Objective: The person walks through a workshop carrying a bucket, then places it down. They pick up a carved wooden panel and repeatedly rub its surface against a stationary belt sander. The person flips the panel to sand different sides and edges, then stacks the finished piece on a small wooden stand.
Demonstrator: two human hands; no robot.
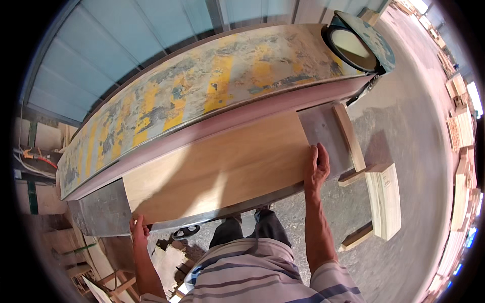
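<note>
A wide, flat wooden board (237, 156) lies on the grey metal table (103, 209) of a long sanding machine. Its far edge runs along the pinkish sanding belt (227, 118) and seems to touch it. My left hand (139, 227) grips the board at its near left corner, fingers curled at the edge. At the opposite end, my right hand (317, 166) holds the right edge, thumb and fingers closed around it. A dark shadow falls across the board's left half.
Above the belt stretches the machine's worn yellow-striped cover (202, 86), with a round opening (349, 48) at its right end. A wooden strip (349, 137) lies along the table's right edge. Right of it stands a stack of pale boards (384, 202). Wood scraps (169, 262) litter the floor.
</note>
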